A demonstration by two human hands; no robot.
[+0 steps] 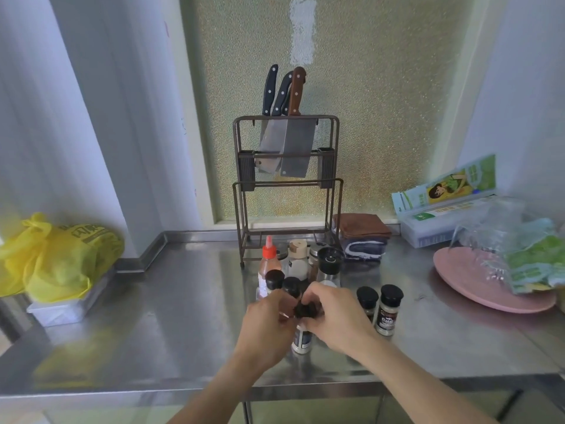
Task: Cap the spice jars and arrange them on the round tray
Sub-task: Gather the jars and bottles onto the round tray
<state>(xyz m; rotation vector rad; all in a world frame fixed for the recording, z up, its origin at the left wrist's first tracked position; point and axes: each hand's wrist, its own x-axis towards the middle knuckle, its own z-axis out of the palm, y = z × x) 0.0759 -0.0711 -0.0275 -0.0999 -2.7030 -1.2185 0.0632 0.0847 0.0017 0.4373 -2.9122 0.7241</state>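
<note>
A spice jar [302,340] with pale contents stands on the steel counter in the middle. My left hand [269,322] grips its upper body while my right hand [333,316] is closed on its black cap [305,310]. Two black-capped jars [389,310] stand just right of my right hand. Behind my hands a cluster of bottles stands close together: two black-capped jars [282,283], a red-topped sauce bottle [269,261], a cork-topped jar [298,255] and a grinder [330,264]. A pink round tray [477,292] lies at the right.
A knife rack [287,179] with cleavers stands at the back centre. Folded cloths [362,237] lie beside it. A clear plastic bag with green packets [519,255] rests on the pink tray. A yellow bag [58,258] sits on a box at the left. The counter's front edge is near.
</note>
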